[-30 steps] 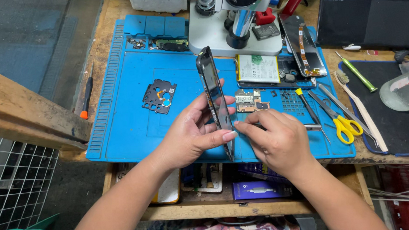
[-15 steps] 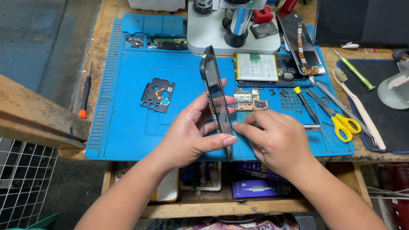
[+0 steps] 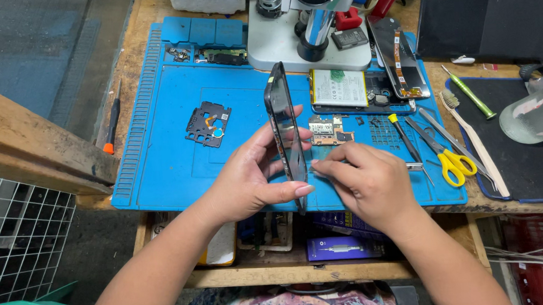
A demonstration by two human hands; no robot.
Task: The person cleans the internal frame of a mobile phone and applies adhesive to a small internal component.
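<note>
Dark glass and plastic stand on edge at the middle of the frame: a phone frame (image 3: 286,133), held upright over the blue mat (image 3: 171,158). The left hand (image 3: 251,179) is clamped on it, thumb along the lower edge and fingers behind its far face. The right hand (image 3: 364,184) sits just beside it, fingertips pinched together on a thin metal tool (image 3: 315,166) whose tip meets the frame's lower edge.

Just beyond the hands, a small circuit board (image 3: 327,130) lies on the mat, and above it an opened phone with a white battery (image 3: 337,89). Left of the frame lies a black inner cover plate (image 3: 208,123). Another phone shell with a flex strip (image 3: 401,60) leans at upper right, by the microscope base (image 3: 306,43). To the right of the hands lie yellow-handled scissors (image 3: 451,157), tweezers (image 3: 453,138) and a yellow-tipped screwdriver (image 3: 404,137). A brush (image 3: 472,140) and a green screwdriver (image 3: 469,93) rest on the black mat (image 3: 524,168) at the right. A laptop (image 3: 495,13) fills the upper right corner of the table (image 3: 144,16).
</note>
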